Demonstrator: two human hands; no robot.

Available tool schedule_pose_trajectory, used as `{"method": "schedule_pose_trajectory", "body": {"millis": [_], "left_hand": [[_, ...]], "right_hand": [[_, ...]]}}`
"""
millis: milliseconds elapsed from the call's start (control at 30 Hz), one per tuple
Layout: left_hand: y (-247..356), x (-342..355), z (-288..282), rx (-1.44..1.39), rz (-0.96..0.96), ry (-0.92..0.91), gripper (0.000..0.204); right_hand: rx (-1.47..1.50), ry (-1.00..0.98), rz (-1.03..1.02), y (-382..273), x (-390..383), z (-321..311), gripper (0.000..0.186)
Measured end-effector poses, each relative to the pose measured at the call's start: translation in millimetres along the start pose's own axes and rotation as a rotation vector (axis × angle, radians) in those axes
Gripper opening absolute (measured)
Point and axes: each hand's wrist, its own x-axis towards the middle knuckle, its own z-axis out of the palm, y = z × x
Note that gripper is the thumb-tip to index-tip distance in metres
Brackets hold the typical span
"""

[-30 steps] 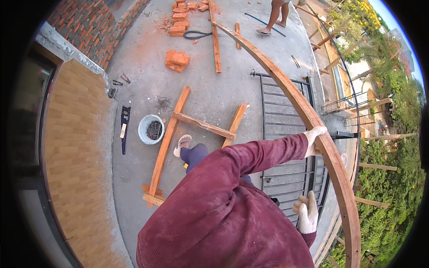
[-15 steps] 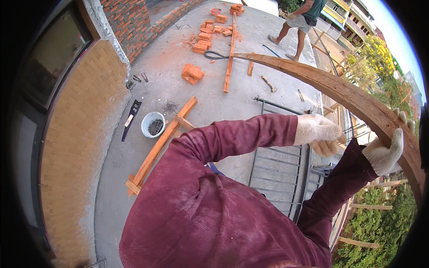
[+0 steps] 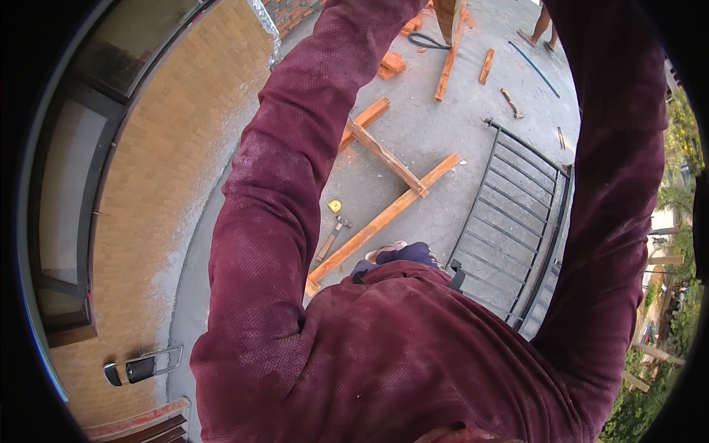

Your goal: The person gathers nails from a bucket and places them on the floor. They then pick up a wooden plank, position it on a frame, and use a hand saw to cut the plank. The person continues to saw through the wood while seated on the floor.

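Yellow tape measure x1, hammers x2, beam up top; hands outta shot, can't tell finger grip, two sleeves blocking.

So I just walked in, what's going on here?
A person in a maroon top has both arms raised, the sleeves running past the upper edge, so the left hand and right hand are out of view. A wooden beam shows between the arms at the top; whether it is held can't be seen. On the grey floor lie a timber frame, a hammer, a yellow tape measure and a black metal grille. Another person's legs show at upper right.
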Motion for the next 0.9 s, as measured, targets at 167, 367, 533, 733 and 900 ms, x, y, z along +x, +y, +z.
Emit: {"method": "schedule_pose_trajectory", "body": {"millis": [167,367,533,733,900], "left_hand": [[16.5,-142.8,-93.6,-0.08,-0.108,0.525,0.069],[164.4,-385.9,-280.6,0.748,-0.405,0.871,0.039],[291.0,-479.9,-218.2,0.16,-0.445,1.546,0.051],[365.4,-589.8,-99.9,0.26,-0.499,1.863,0.048],[377.2,-616.8,-12.5,0.295,-0.458,2.144,0.046]], "right_hand": [[0.219,-0.009,-0.054,-19.2,-40.4,132.5,0.084],[0.76,0.045,0.806,44.4,-194.2,303.5,0.071],[1.148,-0.12,1.645,65.7,-369.6,407.3,0.064],[1.268,-0.032,2.023,88.4,-423.6,494.4,0.092],[1.503,0.199,2.08,128.8,-409.4,513.4,0.095]]}}
